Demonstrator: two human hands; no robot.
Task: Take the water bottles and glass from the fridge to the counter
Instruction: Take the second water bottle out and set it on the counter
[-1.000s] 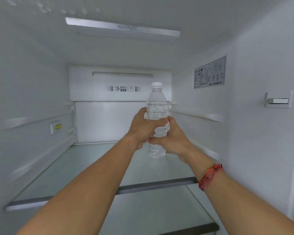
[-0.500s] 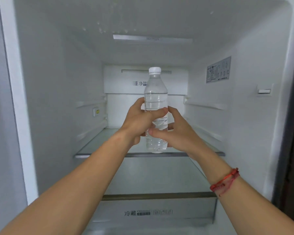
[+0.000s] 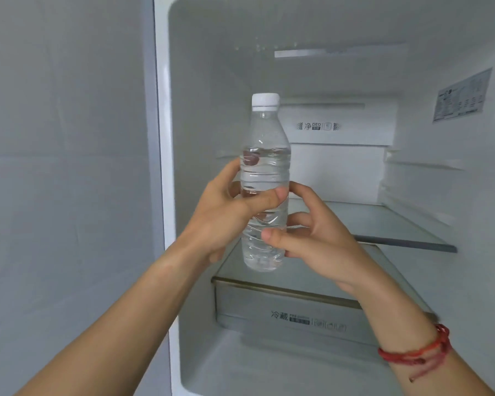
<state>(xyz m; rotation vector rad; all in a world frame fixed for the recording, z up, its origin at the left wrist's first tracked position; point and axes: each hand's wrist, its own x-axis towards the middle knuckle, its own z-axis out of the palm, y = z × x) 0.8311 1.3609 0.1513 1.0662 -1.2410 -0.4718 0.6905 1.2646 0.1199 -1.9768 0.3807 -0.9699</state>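
In front of the fridge, out past its glass shelf, I now hold the water bottle upright, left hand wrapped tight round it, right hand fingers spread and just touching, so it can go to the counter next.

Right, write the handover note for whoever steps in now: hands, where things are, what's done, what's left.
Left hand: wrapped around the middle of the water bottle, thumb across the front.
Right hand: fingers loosely spread at the bottle's lower right side, touching at most lightly.
Bottle: upright, white cap on, partly full, held in the air in front of the open fridge, clear of the glass shelf and the drawer.
Done: this bottle is lifted off the shelf.
Left: carry it to the counter. No other bottle, no glass and no counter in view.
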